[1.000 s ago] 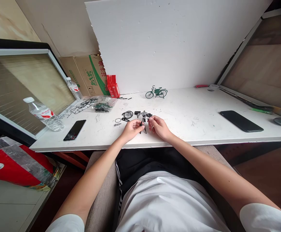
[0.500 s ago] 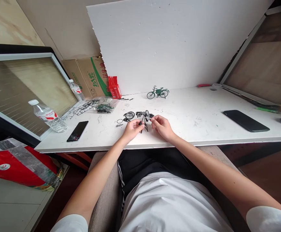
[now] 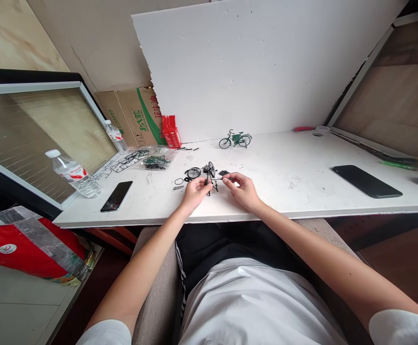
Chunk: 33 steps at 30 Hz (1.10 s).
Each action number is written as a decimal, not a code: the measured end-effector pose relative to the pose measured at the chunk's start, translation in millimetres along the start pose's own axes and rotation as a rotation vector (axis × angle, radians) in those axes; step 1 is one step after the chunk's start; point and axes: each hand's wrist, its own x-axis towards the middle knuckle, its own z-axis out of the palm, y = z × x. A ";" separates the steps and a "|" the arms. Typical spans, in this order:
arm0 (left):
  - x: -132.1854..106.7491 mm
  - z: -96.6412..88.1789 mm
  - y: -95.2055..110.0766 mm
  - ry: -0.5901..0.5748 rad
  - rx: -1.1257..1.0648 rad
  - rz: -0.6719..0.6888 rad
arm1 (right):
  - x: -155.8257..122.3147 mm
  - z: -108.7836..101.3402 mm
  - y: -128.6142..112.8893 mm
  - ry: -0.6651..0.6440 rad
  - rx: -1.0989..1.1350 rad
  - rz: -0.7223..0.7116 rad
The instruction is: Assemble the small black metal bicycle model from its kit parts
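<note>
My left hand (image 3: 195, 191) pinches the black frame of a small model bicycle part (image 3: 209, 175) just above the white table (image 3: 288, 191). My right hand (image 3: 242, 188) pinches the other end of the same part, fingers closed on a thin rod. A loose black wheel (image 3: 193, 172), a tyre ring (image 3: 178, 181) and small black pieces lie just left of my hands. A finished green model bicycle (image 3: 235, 139) stands at the back of the table.
A bag of green and black parts (image 3: 154, 160) and black sprues (image 3: 122, 162) lie at the back left. Two water bottles (image 3: 73, 172), a black phone (image 3: 116, 195) on the left, another phone (image 3: 367, 180) on the right. Red boxes (image 3: 171, 130) stand against the white board.
The small assembly has turned in my fingers, and my hands have drawn a little apart with the thin rod showing between them. The camera has shifted slightly.
</note>
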 end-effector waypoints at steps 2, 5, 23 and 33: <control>0.3 -0.7 -1.3 0.000 0.012 0.012 | -0.1 0.4 -0.8 -0.002 -0.016 -0.011; 0.3 -1.2 -1.6 0.010 0.036 0.026 | -0.1 0.8 -1.4 0.000 -0.034 -0.019; -0.7 -0.3 -2.4 0.043 0.145 0.113 | -0.4 1.2 -2.8 -0.043 -0.063 -0.022; -0.2 -0.1 -4.3 0.047 0.160 0.131 | -0.3 1.1 -2.9 -0.037 -0.047 0.001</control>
